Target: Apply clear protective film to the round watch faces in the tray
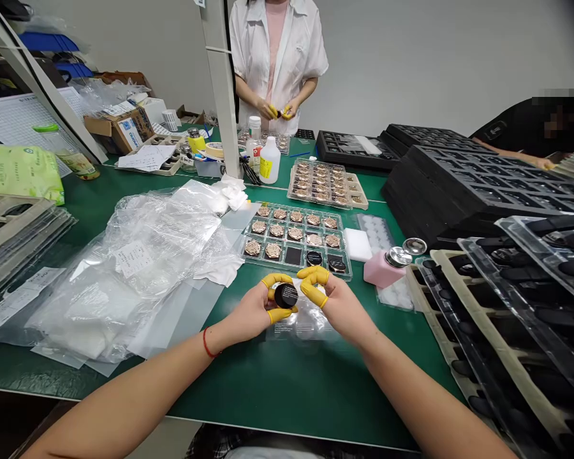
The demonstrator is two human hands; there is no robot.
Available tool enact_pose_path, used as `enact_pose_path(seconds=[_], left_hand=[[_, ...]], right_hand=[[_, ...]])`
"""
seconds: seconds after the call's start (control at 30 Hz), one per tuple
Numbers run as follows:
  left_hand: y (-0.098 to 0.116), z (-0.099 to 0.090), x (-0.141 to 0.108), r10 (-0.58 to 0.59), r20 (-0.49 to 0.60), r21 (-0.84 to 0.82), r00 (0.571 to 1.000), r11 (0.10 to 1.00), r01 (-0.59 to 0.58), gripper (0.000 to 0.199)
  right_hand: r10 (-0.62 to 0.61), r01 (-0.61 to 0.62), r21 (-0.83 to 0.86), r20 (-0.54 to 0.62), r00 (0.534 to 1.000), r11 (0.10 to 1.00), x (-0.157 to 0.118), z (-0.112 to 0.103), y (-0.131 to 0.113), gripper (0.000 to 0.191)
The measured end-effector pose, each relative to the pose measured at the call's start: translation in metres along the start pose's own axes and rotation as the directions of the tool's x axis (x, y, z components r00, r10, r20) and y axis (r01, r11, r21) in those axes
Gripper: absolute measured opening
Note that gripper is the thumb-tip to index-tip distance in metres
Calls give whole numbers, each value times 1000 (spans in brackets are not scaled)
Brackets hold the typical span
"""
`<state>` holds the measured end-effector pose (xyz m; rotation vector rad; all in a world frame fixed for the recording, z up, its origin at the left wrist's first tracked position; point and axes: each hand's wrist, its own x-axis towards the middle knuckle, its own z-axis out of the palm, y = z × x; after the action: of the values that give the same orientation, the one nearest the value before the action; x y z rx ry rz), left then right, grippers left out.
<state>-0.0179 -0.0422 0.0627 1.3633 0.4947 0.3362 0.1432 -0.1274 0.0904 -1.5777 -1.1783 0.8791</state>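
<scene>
My left hand [263, 303], in yellow finger cots, grips a round black-faced watch part [286, 296] by its edge. White print shows on its face. Close beside it, my right hand [323, 293], also in yellow finger cots, has thumb and fingers pinched together; something white shows at the fingertips, too small to name. Below both hands lies a clear printed plastic sheet [291, 330]. Just beyond them is a clear tray [347, 258] with rows of gold-coloured round watch parts [277, 229]. Its nearest row also has black-faced ones [314, 258] and a dark square compartment [293, 255].
Plastic bags [138, 255] cover the left. A pink pump bottle [383, 269] and a white block [358, 245] stand right of the tray. Stacked watch trays [488, 306] line the right edge. Across the table, a person [277, 57] handles a small item; another person's arm is at far right.
</scene>
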Motion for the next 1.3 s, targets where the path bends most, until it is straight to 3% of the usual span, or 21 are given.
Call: enact_pose_path(seconds=[0.17,0.67,1.3], left_hand=[[1,2,-3,18,51,33,999,999,-19,44],[0,3,-3,40,69,43,997,998,-43,42],[-1,4,-4,26,56,42,998,999,-29,42]], right_hand=[[66,-73,73,86,994,995,1,5,5,16],[38,-33,-87,45,998,996,-2,8,0,8],[-10,12,-159,14,1000,987,-3,10,-6,8]])
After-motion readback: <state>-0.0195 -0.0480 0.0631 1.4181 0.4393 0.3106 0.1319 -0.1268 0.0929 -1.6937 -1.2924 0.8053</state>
